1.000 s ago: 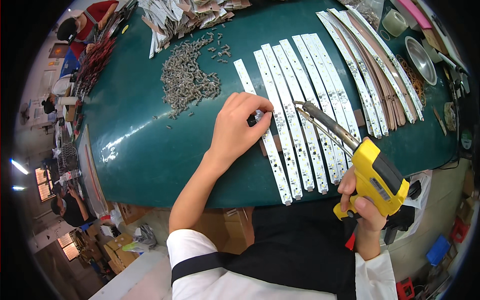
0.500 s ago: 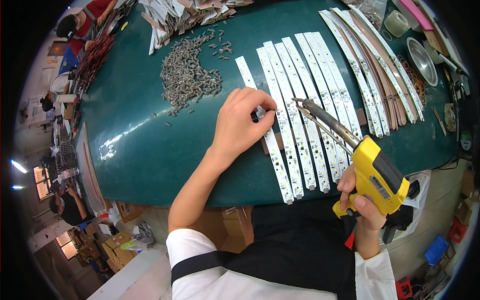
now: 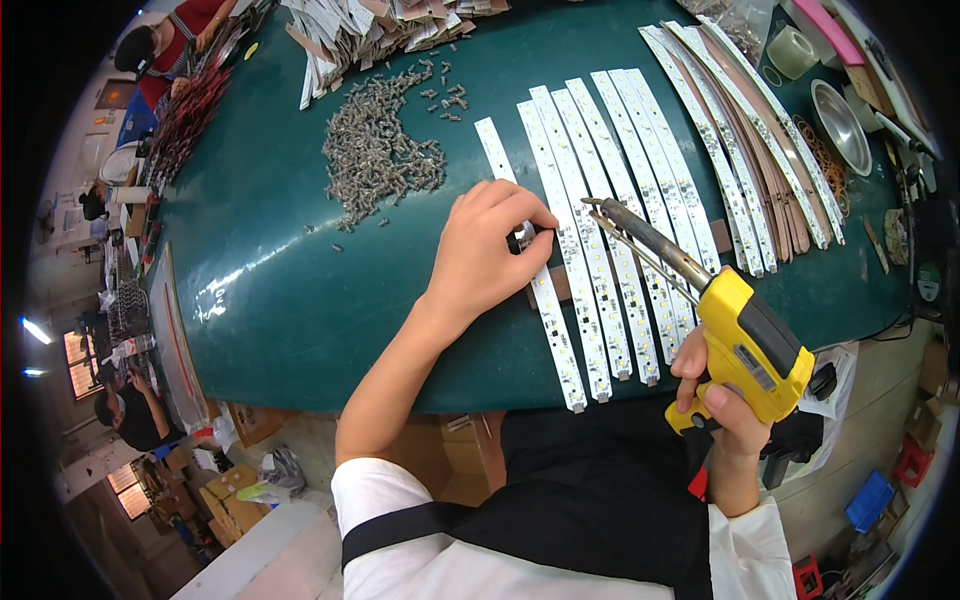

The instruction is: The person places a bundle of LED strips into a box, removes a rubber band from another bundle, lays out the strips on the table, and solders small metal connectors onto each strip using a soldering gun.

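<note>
One LED strip (image 3: 545,290) under left hand (image 3: 485,250).

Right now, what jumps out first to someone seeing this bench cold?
The yellow soldering gun in the right hand, low right, its tip hanging over the row of white LED strips at centre. The left hand presses fingertips onto the leftmost strip beside it. Up left on the green table lies a heap of small grey parts.

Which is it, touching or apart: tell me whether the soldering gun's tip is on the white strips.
Cannot tell. In the head view the soldering gun in the right hand has its tip over the white strips, but looking down from above shows neither contact nor gap.
</note>
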Motion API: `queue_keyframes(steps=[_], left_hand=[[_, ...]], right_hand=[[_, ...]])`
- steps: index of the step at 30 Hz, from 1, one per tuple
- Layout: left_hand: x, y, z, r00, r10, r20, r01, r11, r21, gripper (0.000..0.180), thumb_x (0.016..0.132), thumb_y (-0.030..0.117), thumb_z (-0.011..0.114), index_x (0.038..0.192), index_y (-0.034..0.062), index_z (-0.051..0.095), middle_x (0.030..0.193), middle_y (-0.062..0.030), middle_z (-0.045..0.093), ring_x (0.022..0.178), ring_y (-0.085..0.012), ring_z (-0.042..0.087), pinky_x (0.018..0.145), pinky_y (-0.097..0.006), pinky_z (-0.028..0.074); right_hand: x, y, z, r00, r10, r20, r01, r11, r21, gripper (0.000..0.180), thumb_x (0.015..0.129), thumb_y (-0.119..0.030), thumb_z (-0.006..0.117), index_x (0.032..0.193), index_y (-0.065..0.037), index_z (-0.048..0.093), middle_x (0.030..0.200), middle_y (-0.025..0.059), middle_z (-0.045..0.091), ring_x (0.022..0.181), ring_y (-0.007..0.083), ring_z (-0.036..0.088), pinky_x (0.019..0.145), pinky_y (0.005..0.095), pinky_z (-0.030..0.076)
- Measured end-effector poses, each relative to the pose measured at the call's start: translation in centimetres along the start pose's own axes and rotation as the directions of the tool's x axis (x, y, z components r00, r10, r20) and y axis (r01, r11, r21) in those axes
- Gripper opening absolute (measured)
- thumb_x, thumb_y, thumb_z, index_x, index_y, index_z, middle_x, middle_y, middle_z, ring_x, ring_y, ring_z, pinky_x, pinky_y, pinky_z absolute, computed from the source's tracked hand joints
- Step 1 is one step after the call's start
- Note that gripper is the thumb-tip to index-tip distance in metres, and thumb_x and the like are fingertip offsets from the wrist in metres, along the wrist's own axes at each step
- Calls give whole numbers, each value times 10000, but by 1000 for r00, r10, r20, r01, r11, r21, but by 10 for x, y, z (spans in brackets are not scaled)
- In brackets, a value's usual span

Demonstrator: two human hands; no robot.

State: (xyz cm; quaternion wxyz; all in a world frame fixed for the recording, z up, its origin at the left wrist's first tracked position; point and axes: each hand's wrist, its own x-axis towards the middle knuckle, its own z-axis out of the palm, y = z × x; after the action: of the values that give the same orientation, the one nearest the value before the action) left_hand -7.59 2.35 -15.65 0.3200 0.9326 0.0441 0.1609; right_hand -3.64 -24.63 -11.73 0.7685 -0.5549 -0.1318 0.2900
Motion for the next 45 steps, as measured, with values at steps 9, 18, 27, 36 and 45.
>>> queue_keyframes(steps=[9,18,27,36,45], left_hand=[[-8,-2,1,989,-117,-88,108,989,-100,136,680,89,703,808,76,660,844,-49,534,821,-214,525,770,-340,412],[-7,-5,5,995,-50,-90,47,998,-38,159,680,63,708,834,51,670,832,-63,522,810,-208,538,698,-307,441],[-7,-4,4,995,-51,-88,48,998,-31,144,684,63,707,822,50,667,832,-59,521,817,-206,532,693,-305,437],[-8,-5,5,994,-52,-91,49,998,-29,136,685,73,715,811,53,669,827,-57,516,801,-202,529,683,-303,435],[-7,28,-21,988,47,-149,-45,999,14,241,691,28,703,928,36,657,955,-115,597,831,-250,582,746,-326,481]], right_hand=[[9,-10,1,984,168,59,-166,985,-37,623,778,-27,629,1352,53,400,876,128,598,709,137,576,554,236,507],[15,-8,2,979,186,80,-179,980,-81,558,784,15,625,1311,59,447,862,124,612,675,123,579,540,217,498],[17,-12,4,978,196,74,-185,975,-125,494,784,14,618,1261,55,497,835,112,623,638,105,576,528,213,484],[10,-10,-6,991,129,43,-127,991,-37,530,773,-35,658,1263,58,479,879,139,617,702,146,601,549,234,513],[12,-20,-38,979,-185,-85,188,981,36,578,755,-174,598,1180,168,408,800,166,494,658,173,483,424,211,450]])
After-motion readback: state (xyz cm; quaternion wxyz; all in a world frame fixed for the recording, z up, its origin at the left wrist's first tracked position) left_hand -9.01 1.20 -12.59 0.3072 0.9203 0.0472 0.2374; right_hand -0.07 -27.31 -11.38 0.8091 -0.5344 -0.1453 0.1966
